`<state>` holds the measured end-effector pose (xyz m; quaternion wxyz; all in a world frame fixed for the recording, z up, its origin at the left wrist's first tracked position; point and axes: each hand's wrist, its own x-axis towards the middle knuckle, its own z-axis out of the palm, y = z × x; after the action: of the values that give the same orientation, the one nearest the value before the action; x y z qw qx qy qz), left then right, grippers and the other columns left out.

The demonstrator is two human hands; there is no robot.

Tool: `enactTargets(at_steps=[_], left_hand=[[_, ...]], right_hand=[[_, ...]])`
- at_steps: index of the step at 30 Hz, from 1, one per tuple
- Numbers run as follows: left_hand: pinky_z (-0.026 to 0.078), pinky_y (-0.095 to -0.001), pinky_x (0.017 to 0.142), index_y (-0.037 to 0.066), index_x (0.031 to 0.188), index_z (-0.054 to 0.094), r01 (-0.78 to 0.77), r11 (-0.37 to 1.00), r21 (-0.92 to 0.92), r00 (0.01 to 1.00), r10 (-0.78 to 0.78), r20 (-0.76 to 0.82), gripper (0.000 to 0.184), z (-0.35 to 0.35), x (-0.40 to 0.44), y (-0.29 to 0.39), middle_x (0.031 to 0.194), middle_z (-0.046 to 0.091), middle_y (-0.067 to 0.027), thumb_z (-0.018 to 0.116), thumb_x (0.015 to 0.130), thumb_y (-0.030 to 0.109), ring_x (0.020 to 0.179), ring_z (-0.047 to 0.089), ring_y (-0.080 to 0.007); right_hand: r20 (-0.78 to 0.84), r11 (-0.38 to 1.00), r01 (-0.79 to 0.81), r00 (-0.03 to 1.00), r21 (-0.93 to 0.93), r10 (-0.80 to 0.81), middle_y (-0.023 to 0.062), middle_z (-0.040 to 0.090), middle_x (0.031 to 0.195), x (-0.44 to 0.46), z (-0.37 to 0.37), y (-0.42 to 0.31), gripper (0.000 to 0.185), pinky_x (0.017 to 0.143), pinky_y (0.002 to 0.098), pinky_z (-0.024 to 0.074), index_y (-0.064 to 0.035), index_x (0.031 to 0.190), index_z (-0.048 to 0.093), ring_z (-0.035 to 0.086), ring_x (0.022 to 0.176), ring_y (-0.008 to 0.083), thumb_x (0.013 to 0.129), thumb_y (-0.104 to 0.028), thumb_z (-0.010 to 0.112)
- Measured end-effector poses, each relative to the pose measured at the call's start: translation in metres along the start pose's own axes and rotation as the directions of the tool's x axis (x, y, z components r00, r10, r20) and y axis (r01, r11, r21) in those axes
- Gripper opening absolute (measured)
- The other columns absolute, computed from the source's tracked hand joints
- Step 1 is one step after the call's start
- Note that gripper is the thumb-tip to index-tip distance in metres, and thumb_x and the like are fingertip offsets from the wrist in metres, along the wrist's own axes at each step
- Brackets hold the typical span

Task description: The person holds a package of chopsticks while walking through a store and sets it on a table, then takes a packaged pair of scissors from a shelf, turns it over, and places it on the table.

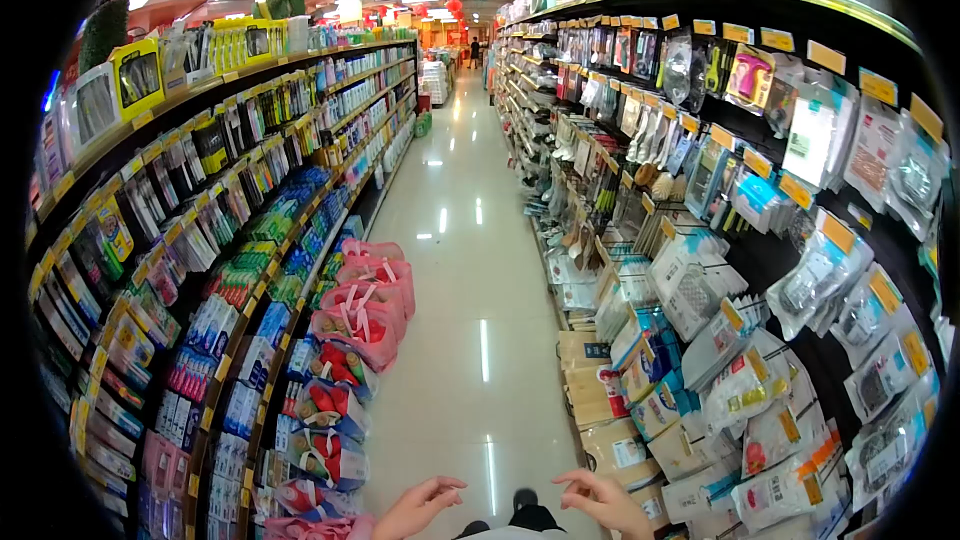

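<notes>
Both hands show at the bottom of the view, held apart over the aisle floor. My left hand (pixel 422 506) has its fingers spread, pointing inward, and holds nothing; pink bags (pixel 310 528) lie nearest to it. My right hand (pixel 604 500) is also empty, with its fingers apart, close to the brown packages (pixel 615 448) on the lower right shelf. Between the hands, dark trousers and a dark shoe (pixel 524 498) are visible.
A pale shiny aisle floor (pixel 455 240) runs ahead. Toothpaste and toothbrush shelves (pixel 215 320) line the left, with pink baskets (pixel 365 325) jutting out. Hanging kitchen goods (pixel 700 280) line the right. A person (pixel 475 52) stands far off.
</notes>
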<state>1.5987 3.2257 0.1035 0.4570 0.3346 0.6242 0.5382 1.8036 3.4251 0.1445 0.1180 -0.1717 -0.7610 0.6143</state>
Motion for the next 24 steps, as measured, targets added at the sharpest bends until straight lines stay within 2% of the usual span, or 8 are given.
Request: enactTargets(at_steps=[1, 2, 3, 5, 12, 16, 19, 24], left_hand=[[0.038, -0.0237, 0.078, -0.001, 0.106, 0.049, 0.012, 1.000, 0.010, 0.999, -0.012, -0.032, 0.028, -0.004, 0.009, 0.001, 0.084, 0.055, -0.0045, 0.045, 0.085, 0.018, 0.083, 0.048, -0.0115], [0.038, -0.0237, 0.078, -0.001, 0.106, 0.049, 0.026, 0.999, 0.021, 0.998, -0.024, -0.064, 0.028, -0.008, 0.018, 0.002, 0.084, 0.055, -0.0046, 0.045, 0.085, 0.018, 0.083, 0.049, -0.0115], [0.038, -0.0237, 0.078, -0.001, 0.106, 0.049, 0.032, 0.999, 0.020, 0.997, -0.030, -0.067, 0.028, -0.011, 0.028, 0.004, 0.084, 0.055, -0.0046, 0.045, 0.085, 0.018, 0.083, 0.049, -0.0115], [0.039, -0.0239, 0.078, -0.001, 0.106, 0.049, 0.036, 0.999, 0.011, 0.994, -0.035, -0.105, 0.028, -0.019, 0.049, 0.011, 0.084, 0.055, -0.0050, 0.045, 0.085, 0.017, 0.083, 0.049, -0.0118], [0.039, -0.0248, 0.077, -0.003, 0.105, 0.049, 0.017, 0.999, 0.035, 0.987, -0.011, -0.163, 0.027, -0.047, 0.154, 0.041, 0.085, 0.054, -0.0062, 0.044, 0.085, 0.016, 0.082, 0.049, -0.0125], [0.039, -0.0247, 0.075, -0.001, 0.104, 0.050, -0.117, 0.991, 0.066, 0.977, 0.127, -0.169, 0.026, -0.060, 0.226, 0.068, 0.085, 0.055, -0.0063, 0.046, 0.084, 0.016, 0.081, 0.051, -0.0124], [0.040, -0.0241, 0.073, 0.001, 0.103, 0.052, -0.140, 0.984, 0.110, 0.972, 0.158, -0.176, 0.026, -0.061, 0.277, 0.074, 0.084, 0.057, -0.0063, 0.048, 0.083, 0.016, 0.079, 0.052, -0.0120], [0.040, -0.0259, 0.076, -0.001, 0.104, 0.050, -0.081, 0.992, 0.096, 0.990, 0.091, -0.110, 0.026, -0.063, 0.336, 0.079, 0.086, 0.055, -0.0070, 0.046, 0.084, 0.016, 0.083, 0.051, -0.0130]], right_hand=[[0.020, 0.999, -0.022, 1.000, -0.047, 0.023, 0.0052, 0.055, 0.075, 0.012, -0.001, 0.001, 0.033, 0.054, 0.0209, 0.0423, -0.0088, 0.111, 0.048, 0.051, 0.064, 0.0083, 0.079, -0.014, 0.054], [0.101, 0.996, -0.082, 0.992, 0.029, 0.079, 0.0026, 0.057, 0.069, 0.029, -0.005, 0.005, 0.021, 0.059, 0.0208, 0.0393, -0.0023, 0.099, 0.052, 0.051, 0.064, 0.0084, 0.080, -0.012, 0.052], [0.106, 0.996, -0.086, 0.991, 0.032, 0.082, 0.0026, 0.057, 0.069, 0.044, -0.011, 0.011, 0.021, 0.059, 0.0208, 0.0393, -0.0023, 0.099, 0.052, 0.051, 0.064, 0.0084, 0.080, -0.012, 0.052], [0.207, 0.999, -0.026, 0.978, -0.022, 0.030, 0.0016, 0.055, 0.073, 0.074, -0.024, 0.021, 0.034, 0.062, 0.0215, 0.0400, -0.0032, 0.113, 0.044, 0.050, 0.068, 0.0084, 0.082, -0.016, 0.051], [0.201, 0.999, 0.041, 0.979, -0.010, -0.038, 0.0020, 0.057, 0.072, 0.191, -0.085, 0.013, 0.028, 0.063, 0.0212, 0.0393, -0.0035, 0.106, 0.050, 0.050, 0.067, 0.0082, 0.080, -0.013, 0.053], [0.163, 0.987, 0.151, 0.976, -0.049, -0.142, 0.0011, 0.052, 0.067, 0.247, -0.130, 0.012, 0.024, 0.058, 0.0222, 0.0391, -0.0054, 0.103, 0.051, 0.048, 0.062, 0.0093, 0.081, -0.015, 0.051], [0.130, 0.973, 0.138, 0.985, -0.186, -0.115, 0.0021, 0.055, 0.068, 0.280, -0.163, 0.015, 0.023, 0.057, 0.0227, 0.0395, -0.0055, 0.101, 0.052, 0.050, 0.062, 0.0101, 0.080, -0.016, 0.052], [0.161, 0.992, 0.046, 0.987, -0.121, -0.027, 0.0027, 0.056, 0.069, 0.317, -0.197, 0.036, 0.023, 0.058, 0.0226, 0.0394, -0.0052, 0.100, 0.052, 0.051, 0.063, 0.0104, 0.080, -0.017, 0.051]])
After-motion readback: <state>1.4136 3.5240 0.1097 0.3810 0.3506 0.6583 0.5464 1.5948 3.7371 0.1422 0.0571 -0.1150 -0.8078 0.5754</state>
